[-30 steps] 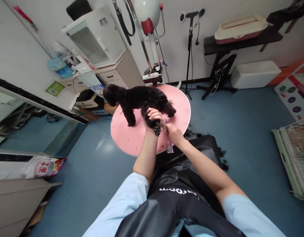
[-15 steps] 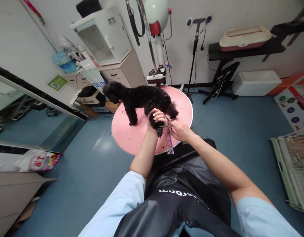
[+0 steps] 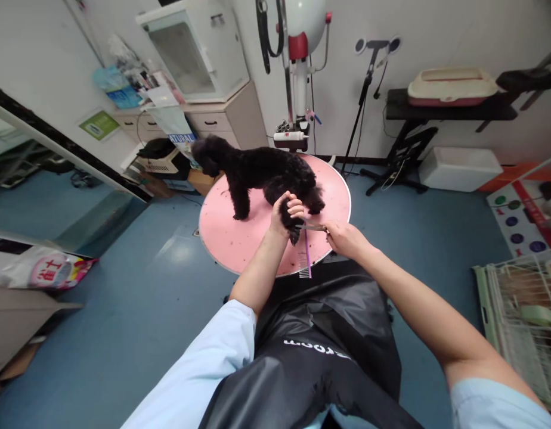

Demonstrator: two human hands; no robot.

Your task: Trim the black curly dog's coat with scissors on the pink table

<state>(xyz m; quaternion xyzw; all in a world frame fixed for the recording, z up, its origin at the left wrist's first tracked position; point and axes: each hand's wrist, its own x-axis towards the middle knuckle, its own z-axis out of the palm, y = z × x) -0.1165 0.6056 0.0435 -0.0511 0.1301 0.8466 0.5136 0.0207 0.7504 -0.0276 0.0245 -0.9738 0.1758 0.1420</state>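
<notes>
A black dog stands on a round pink grooming table, its head toward the left. My left hand is wrapped round one hind leg, and the dark paw sticks out below my fingers. Scissors are held in my right hand, their blades pointing left and reaching the fur by the paw. A purple-edged comb hangs below the hands near the table's front edge; what holds its upper end I cannot make out.
Dark hair clippings lie on the tabletop. Behind it stand a dryer on a post and a white bottle. A white cabinet sits on drawers at the back left. A wire cage is at the right.
My right hand has moved slightly right with the scissors, whose blades now show more plainly beside the paw. My left hand still holds the leg. The whole view has shifted a little.
</notes>
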